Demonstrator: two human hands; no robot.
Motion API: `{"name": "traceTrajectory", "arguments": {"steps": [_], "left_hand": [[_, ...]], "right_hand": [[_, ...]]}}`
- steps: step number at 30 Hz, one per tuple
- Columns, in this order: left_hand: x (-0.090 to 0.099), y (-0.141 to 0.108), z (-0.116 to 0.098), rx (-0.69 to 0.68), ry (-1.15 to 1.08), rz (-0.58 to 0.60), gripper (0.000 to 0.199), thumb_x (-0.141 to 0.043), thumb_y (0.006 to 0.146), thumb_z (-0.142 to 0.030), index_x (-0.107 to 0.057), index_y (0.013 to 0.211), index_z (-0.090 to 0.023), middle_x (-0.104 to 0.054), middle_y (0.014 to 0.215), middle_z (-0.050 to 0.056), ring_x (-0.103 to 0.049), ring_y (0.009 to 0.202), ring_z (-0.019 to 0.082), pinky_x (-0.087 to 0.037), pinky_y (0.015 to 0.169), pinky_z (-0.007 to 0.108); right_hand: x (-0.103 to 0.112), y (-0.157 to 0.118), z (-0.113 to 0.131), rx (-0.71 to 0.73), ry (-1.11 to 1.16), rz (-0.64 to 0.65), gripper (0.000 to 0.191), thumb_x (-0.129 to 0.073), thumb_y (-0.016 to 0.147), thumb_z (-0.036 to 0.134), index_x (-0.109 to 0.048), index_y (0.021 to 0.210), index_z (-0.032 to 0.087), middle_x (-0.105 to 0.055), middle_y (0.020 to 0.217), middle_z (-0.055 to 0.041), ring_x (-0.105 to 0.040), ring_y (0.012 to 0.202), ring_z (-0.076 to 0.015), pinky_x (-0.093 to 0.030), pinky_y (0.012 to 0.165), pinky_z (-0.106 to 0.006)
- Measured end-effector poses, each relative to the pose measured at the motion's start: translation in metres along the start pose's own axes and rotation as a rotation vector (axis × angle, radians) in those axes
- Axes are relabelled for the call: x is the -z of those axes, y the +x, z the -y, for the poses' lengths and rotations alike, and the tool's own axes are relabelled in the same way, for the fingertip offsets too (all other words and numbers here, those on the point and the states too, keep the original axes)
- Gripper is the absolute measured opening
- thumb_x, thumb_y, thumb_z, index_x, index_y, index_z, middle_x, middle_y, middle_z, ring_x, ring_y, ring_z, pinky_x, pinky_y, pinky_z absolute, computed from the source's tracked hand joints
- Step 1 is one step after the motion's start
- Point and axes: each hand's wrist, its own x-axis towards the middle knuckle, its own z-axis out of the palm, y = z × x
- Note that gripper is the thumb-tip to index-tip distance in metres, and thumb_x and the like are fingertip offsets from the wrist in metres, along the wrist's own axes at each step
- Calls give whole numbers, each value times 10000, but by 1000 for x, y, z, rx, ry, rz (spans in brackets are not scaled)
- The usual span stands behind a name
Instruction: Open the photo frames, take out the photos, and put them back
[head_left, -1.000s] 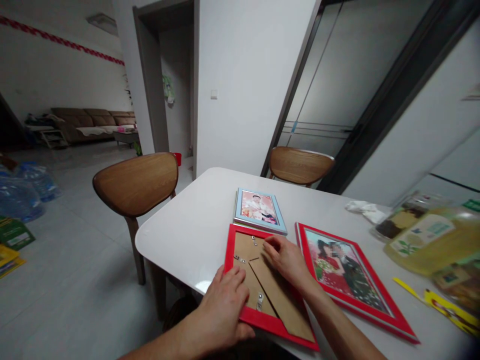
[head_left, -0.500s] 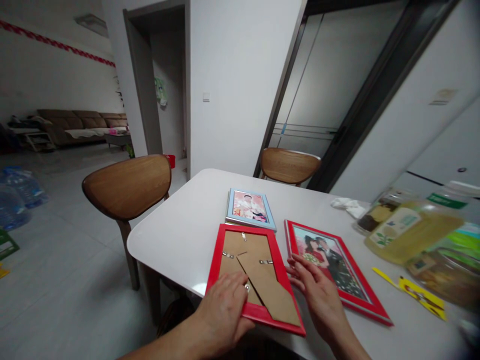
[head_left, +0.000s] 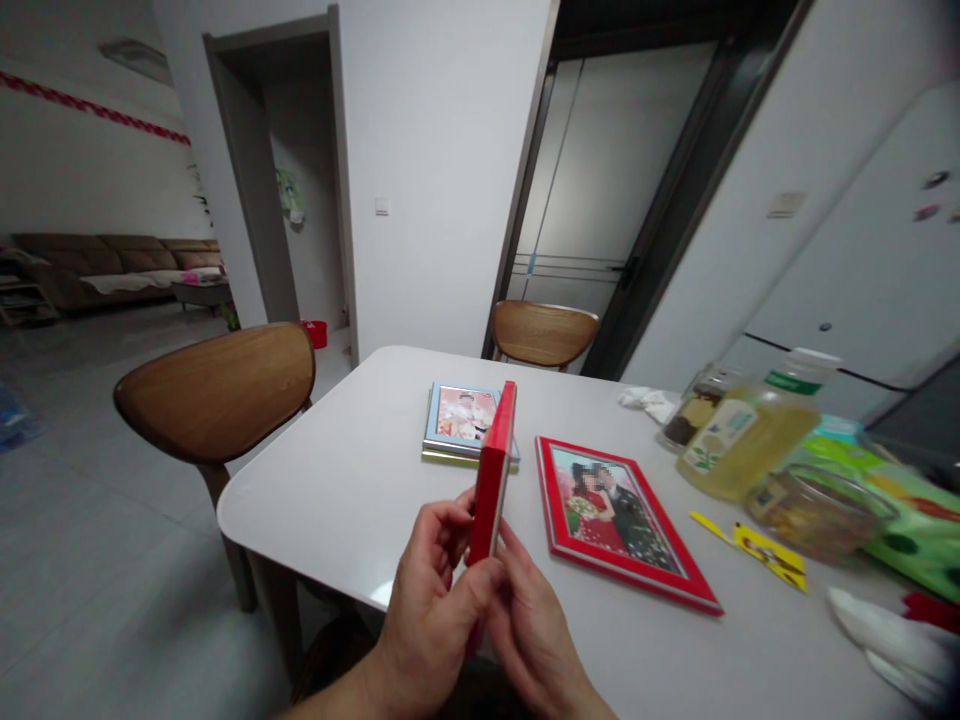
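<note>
A red picture frame (head_left: pixel 492 480) stands on edge between my hands, its narrow side turned toward me, so its front and back are mostly hidden. My left hand (head_left: pixel 435 590) grips it from the left, thumb across the near edge. On the other side my right hand (head_left: pixel 536 620) lies against it with fingers extended; how firmly it holds is hard to see. To the right lies a second red picture frame (head_left: pixel 551 500) with a photo of a couple. Just beyond the held frame, a light blue picture frame (head_left: pixel 429 425) rests on a yellow-green edged one, partly covered.
On the white table (head_left: pixel 322 480), a bottle of yellow liquid (head_left: pixel 757 430), jars (head_left: pixel 694 405), a clear container (head_left: pixel 817 510), a yellow packet (head_left: pixel 772 557) and crumpled tissue (head_left: pixel 649 402) sit at the right. Wooden chairs (head_left: pixel 217 390) stand at the left and far side.
The red frame I hold was tilted with its brown back facing up; now it is turned up on edge. My right hand has moved left onto it. The view has shifted right.
</note>
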Motion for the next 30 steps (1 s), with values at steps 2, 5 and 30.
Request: {"name": "traceTrajectory", "arguments": {"steps": [2, 5, 30], "left_hand": [[-6, 12, -2, -36, -49, -23, 420, -549, 715, -180, -322, 1068, -205, -530, 1113, 64, -515, 996, 196, -402, 868, 334], [-15, 29, 7, -38, -122, 39, 540, -557, 697, -141, -263, 1145, -200, -528, 1123, 65, -520, 994, 184, -411, 868, 327], [-46, 50, 115, 24, 834, 401, 587, -533, 644, -124, -352, 1199, -184, -522, 1136, 59, -489, 1003, 221, -371, 886, 299]], "right_hand": [[13, 5, 20, 54, -49, -128, 560, -621, 630, 263, -436, 1159, 256, -650, 905, 20, -588, 819, -132, -459, 763, -264], [41, 15, 63, 92, -289, -307, 643, -603, 625, 273, -369, 1223, 240, -669, 823, 11, -615, 697, -152, -499, 623, -267], [181, 63, 168, 216, -1745, -610, 529, -435, 620, 445, -595, 1032, 154, -659, 889, -93, -593, 796, -254, -434, 700, -328]]}}
